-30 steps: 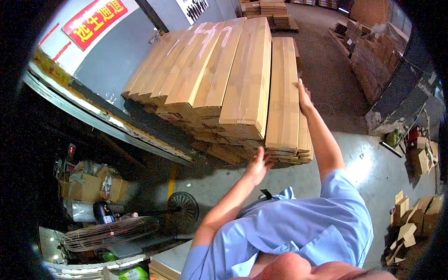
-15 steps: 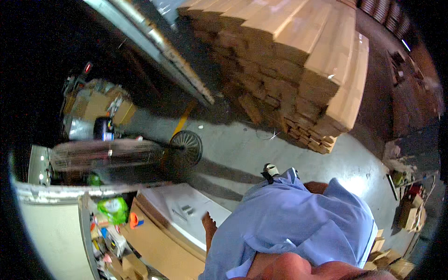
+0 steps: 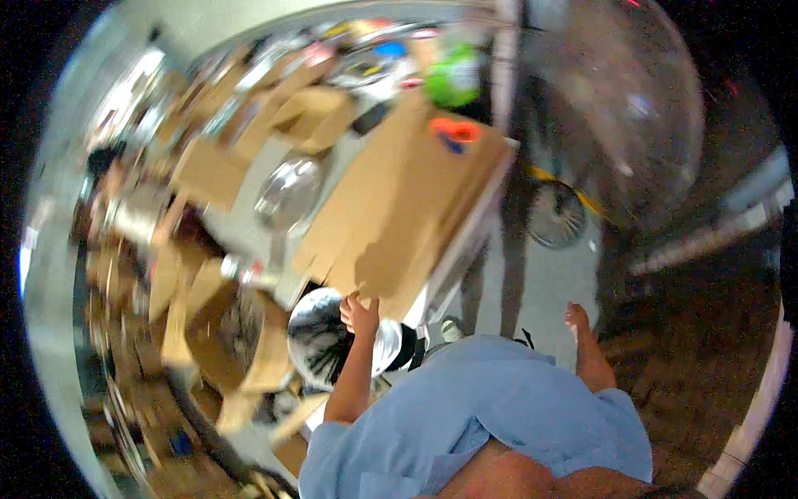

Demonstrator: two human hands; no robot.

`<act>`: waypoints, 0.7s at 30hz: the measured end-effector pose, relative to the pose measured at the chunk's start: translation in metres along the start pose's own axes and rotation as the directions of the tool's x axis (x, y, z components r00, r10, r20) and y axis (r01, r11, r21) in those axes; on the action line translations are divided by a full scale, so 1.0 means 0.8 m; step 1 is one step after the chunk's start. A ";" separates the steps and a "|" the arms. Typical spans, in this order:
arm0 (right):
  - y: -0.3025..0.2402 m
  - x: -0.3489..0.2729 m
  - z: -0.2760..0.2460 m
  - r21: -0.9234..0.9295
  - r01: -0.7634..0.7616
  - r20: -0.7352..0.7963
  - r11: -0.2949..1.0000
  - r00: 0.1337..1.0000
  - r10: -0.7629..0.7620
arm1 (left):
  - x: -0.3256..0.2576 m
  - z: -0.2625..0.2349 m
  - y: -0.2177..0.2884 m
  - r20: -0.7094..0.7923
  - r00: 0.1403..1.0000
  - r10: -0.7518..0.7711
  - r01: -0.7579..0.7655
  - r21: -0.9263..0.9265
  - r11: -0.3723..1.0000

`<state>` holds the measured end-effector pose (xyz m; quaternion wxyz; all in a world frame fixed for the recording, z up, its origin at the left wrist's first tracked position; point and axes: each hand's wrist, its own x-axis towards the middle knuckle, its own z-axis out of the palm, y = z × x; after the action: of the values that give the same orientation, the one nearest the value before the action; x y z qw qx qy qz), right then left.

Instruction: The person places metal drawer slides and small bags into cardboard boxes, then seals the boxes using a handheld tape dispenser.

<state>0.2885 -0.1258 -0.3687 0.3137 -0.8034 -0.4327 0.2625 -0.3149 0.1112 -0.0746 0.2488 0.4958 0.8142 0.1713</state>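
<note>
Left hand now off timber, onto flat brown cardboard sheet

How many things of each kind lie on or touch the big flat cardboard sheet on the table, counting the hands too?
Flat cardboard sheet: 1
Orange object on the sheet: 1
Small dark blue object beside it: 1
Left hand at the sheet's near edge: 1
Right hand, apart from the sheet, empty: 0 touching
Total: 4
The picture is blurred, so smaller things may be missed.
</note>
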 end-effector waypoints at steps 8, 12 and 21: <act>-0.550 0.053 0.145 0.103 0.372 0.412 0.923 0.828 -0.379 | -0.058 -0.054 -0.199 -0.228 0.859 -0.459 0.438 -0.139 0.888; -0.595 0.098 0.179 0.197 0.695 0.351 0.692 0.609 -0.711 | -0.042 -0.008 -0.222 -0.273 0.935 -0.228 0.175 -0.205 0.963; -0.668 0.171 0.162 0.253 0.673 0.636 0.695 0.426 -0.644 | 0.129 -0.002 -0.207 -0.165 0.805 -0.570 0.521 -0.263 0.812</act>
<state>-0.0184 0.2571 -0.0848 0.1924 -0.4193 -0.7989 0.3858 -0.4752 0.1291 -0.1847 0.2389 0.1868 0.9241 0.2326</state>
